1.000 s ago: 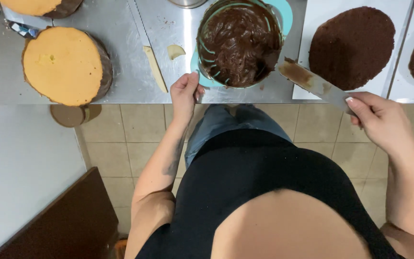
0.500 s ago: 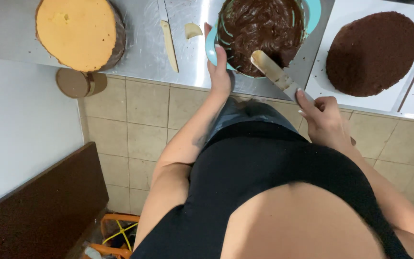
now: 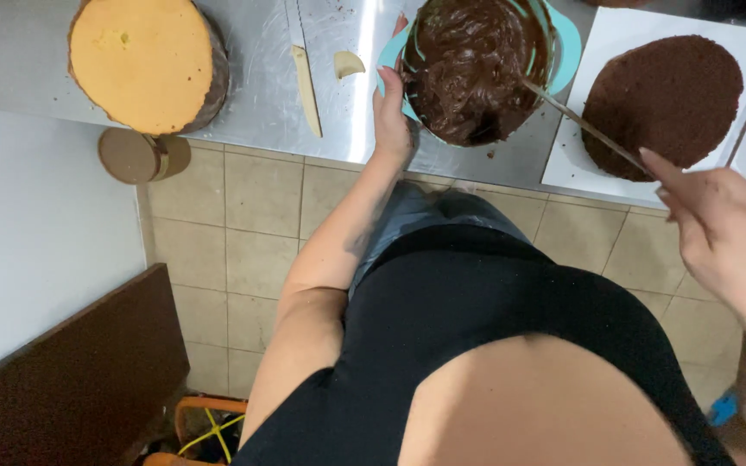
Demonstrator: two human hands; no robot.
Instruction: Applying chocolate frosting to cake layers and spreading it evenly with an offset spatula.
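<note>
On the steel counter [image 3: 261,78], the left hand [image 3: 390,112] grips the rim of a teal bowl [image 3: 563,39] of chocolate cream [image 3: 477,60] — fingers closed on its edge, bracing it. The right hand [image 3: 718,224] pinches a long spatula [image 3: 580,121], its blade dipped into the cream — likely loading it. A dark cake layer [image 3: 662,99] waits just beside the bowl.

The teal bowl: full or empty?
Nearly full: dark chocolate cream fills the teal bowl up to its rim, with the spatula blade dipped into it.
</note>
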